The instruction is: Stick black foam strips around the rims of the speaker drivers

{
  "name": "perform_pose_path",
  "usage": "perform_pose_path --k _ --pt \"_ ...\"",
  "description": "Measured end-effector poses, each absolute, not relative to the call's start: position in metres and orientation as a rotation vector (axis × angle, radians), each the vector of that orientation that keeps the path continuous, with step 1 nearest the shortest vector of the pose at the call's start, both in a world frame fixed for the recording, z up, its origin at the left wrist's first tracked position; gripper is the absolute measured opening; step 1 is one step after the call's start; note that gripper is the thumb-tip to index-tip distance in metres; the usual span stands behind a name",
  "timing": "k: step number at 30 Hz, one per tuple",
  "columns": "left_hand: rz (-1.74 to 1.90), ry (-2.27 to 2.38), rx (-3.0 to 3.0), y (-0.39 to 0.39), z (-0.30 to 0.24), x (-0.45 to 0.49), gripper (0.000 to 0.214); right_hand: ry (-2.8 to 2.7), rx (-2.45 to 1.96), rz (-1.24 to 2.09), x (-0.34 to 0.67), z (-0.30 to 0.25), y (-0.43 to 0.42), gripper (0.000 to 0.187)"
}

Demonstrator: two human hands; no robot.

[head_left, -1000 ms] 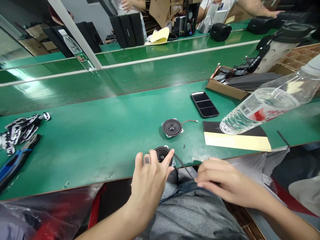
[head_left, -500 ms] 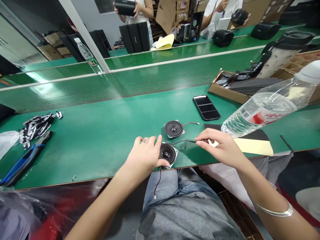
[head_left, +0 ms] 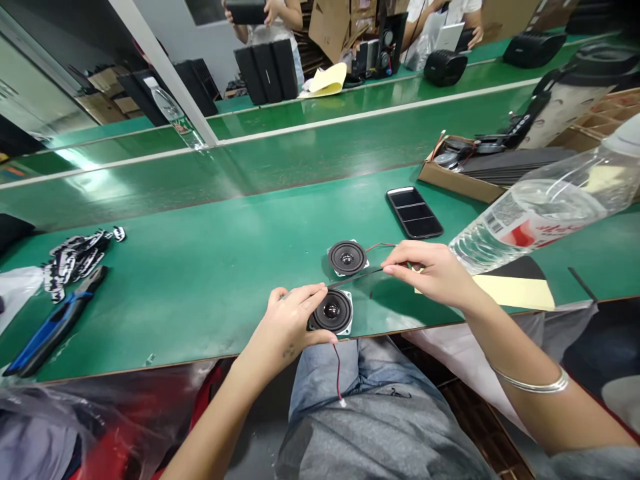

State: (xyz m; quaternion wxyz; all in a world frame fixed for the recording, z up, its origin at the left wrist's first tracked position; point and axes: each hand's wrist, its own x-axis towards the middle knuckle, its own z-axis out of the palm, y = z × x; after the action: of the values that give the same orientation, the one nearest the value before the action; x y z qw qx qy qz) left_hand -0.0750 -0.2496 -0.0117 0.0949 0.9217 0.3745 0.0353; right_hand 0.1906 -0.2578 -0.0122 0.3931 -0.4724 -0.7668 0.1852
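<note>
A round black speaker driver [head_left: 334,311] with a square metal frame lies at the table's front edge. My left hand [head_left: 293,315] grips its left side, thumb at the bottom and fingers at the top; its red-and-black lead hangs over the edge. Between the thumb and finger of my right hand [head_left: 430,270] is one end of a thin black strip [head_left: 356,277]. This strip runs taut to my left fingertips at the speaker's upper rim. Just behind lies a second speaker driver [head_left: 347,257], its lead pointing right.
A phone [head_left: 414,212] and a large water bottle [head_left: 533,220] are to the right, near black and yellow sheets [head_left: 517,291]. Behind them sits a cardboard box [head_left: 457,180] of parts. Pliers [head_left: 57,327] and black-and-white labels [head_left: 75,260] lie left. People work across the bench.
My right hand has moved slightly left and up, and the strip is now straighter. The held speaker has turned a little; its hanging lead has swung right.
</note>
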Motion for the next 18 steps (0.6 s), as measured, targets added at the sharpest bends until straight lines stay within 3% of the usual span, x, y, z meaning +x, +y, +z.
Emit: perform_pose_path --k 18 --pt "-0.043 1.239 2.711 -0.262 -0.001 -0.066 0.064 -2.005 -1.087 0.692 0.198 -0.041 -0.285 0.007"
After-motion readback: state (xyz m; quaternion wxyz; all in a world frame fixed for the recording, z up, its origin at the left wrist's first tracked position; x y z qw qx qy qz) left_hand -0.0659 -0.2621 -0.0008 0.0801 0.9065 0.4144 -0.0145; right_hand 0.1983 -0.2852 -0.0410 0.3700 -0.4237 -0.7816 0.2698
